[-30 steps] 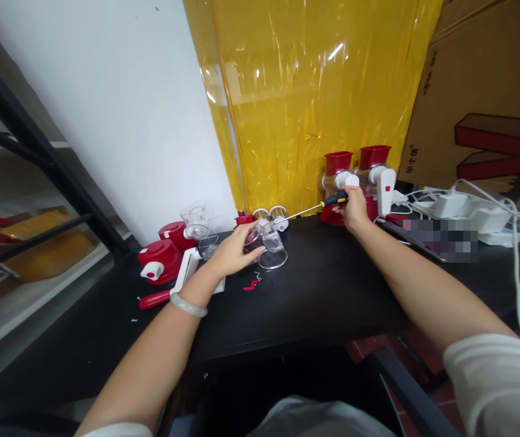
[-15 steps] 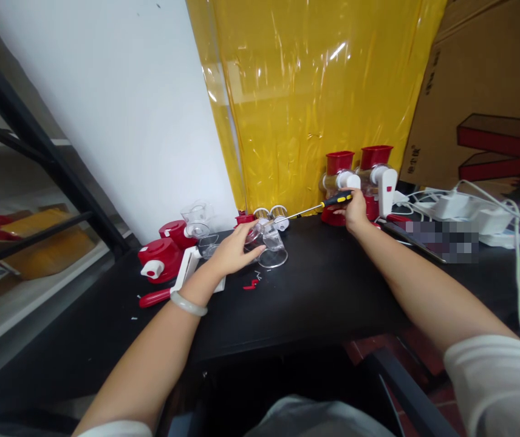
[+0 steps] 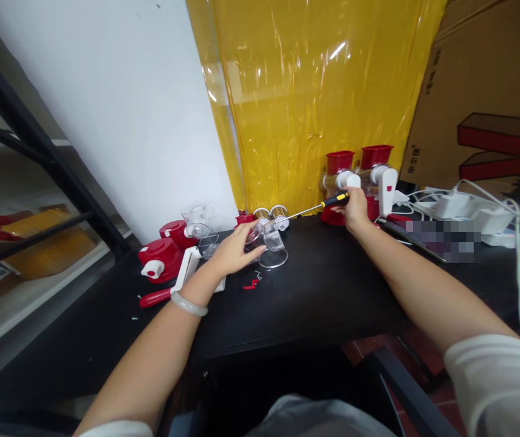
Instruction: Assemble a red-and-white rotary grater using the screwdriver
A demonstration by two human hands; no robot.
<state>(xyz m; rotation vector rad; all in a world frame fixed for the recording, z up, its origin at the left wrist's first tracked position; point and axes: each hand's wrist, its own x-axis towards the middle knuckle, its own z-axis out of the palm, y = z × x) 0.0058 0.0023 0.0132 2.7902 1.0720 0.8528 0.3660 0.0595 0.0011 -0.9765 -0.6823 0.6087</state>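
In the head view little had shifted over the last second: the left hand stayed put, its grip closed around the clear housing, which rested on the black tabletop. The right hand, up and to the right of the housing, had dipped a touch and come back up, its grip clenched on the black-and-yellow handle of the screwdriver. The shaft sloped down to the housing's top edge; whether the tip sat in a screw was too small to tell. Two red-topped grinders stood just behind that hand, well right of the housing. Red bases and a white crank lay to its left, and a small red piece lay just in front of it. With both holds unchanged and only that slight wobble, the tool seemed to be working in place, the job no further along
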